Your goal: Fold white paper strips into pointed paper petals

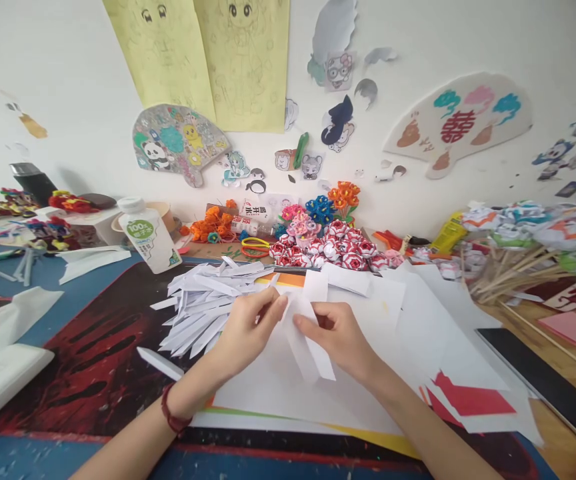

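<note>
Head view: from far off, I see the left hand (pixel 248 327) and right hand (pixel 341 337) pinching a white paper strip (pixel 302 343), likely to steady it. It is above the white sheet (pixel 358 403), toward the far edge. Folded strips (pixel 201 307) lie by the far left corner, maybe for easy reach.

There are two large yellow drawings (pixel 251 73), two decorated fan-shaped cutouts (pixel 463 127), one white labelled bottle (pixel 149 237), one dark flask (pixel 37 185), one red bracelet (pixel 169 411), one left hand (pixel 248 327) and one right hand (pixel 339 331).
</note>
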The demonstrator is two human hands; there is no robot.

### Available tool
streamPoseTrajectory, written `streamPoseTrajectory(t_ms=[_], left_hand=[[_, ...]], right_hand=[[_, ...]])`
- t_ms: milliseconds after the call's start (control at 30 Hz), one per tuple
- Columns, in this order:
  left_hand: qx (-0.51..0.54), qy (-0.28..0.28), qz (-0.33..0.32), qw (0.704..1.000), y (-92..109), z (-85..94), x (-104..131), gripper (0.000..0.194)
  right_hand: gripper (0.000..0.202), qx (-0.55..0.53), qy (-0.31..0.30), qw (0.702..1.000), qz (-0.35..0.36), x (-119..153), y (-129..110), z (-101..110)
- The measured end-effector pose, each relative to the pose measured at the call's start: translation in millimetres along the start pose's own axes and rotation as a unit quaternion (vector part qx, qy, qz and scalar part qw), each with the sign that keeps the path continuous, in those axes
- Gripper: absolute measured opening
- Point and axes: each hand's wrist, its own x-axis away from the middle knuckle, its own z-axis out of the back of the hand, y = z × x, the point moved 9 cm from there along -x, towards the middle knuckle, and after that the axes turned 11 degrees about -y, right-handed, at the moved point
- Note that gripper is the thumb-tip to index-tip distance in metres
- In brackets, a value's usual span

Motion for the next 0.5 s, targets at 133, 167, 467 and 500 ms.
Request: streamPoseTrajectory(t_ms=[133,167,467,500], left_hand=[[0.020,-0.021,0.001,1.000,-1,-1.0,-3,0.021],[0.022,-0.020,0.002,1.000,-2,-0.2,-4,0.019],[0.057,0.011,-0.008,0.998,-5,8.8,-2,0.020],[0.084,0.036,-0.003,0.996,-8,12.5,-1,0.019]], right_hand=[[0.046,0.051,-0.012,0.999,0.009,-3,-1,1],[0.045,0.053,-0.017,0.998,0.009,-4,-1,1],[0.021,-0.011,0.024,1.000,-0.002,-5,1,13],[0.025,-0.027,0.055,0.998,-0.009,-5,3,19]])
